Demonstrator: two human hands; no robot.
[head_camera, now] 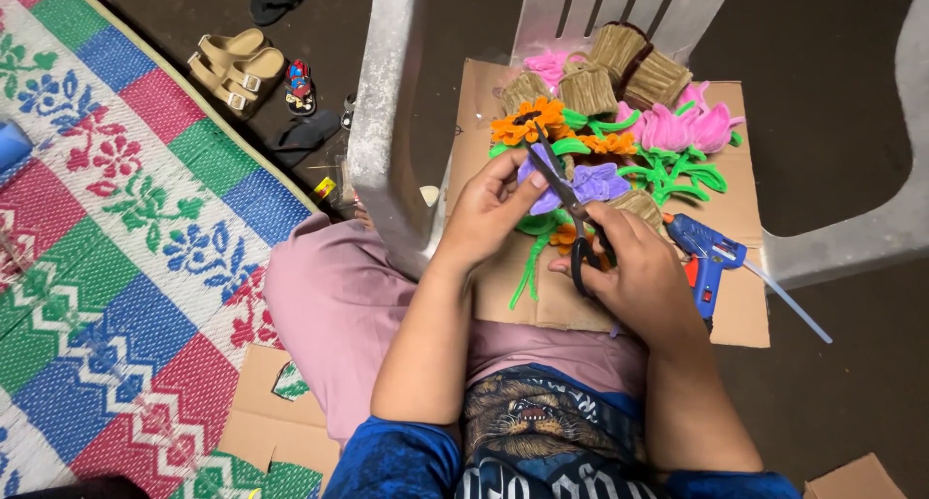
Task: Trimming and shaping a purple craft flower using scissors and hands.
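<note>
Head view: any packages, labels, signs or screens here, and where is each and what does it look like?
No packages, signs or screens.
Printed shirt front: bottom centre, dark cloth with a tan animal picture and pale lettering.
Small sticker-like tag: on the floor by the chair leg, yellow and red, too small to tell.

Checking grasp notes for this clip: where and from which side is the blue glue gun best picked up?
Probably by its handle. The blue glue gun lies flat on the cardboard sheet, handle pointing toward the person, glue stick jutting out to the lower right. Coming from the near side, beside the right hand, looks best: that hand and the pink flowers crowd the nozzle end.
</note>
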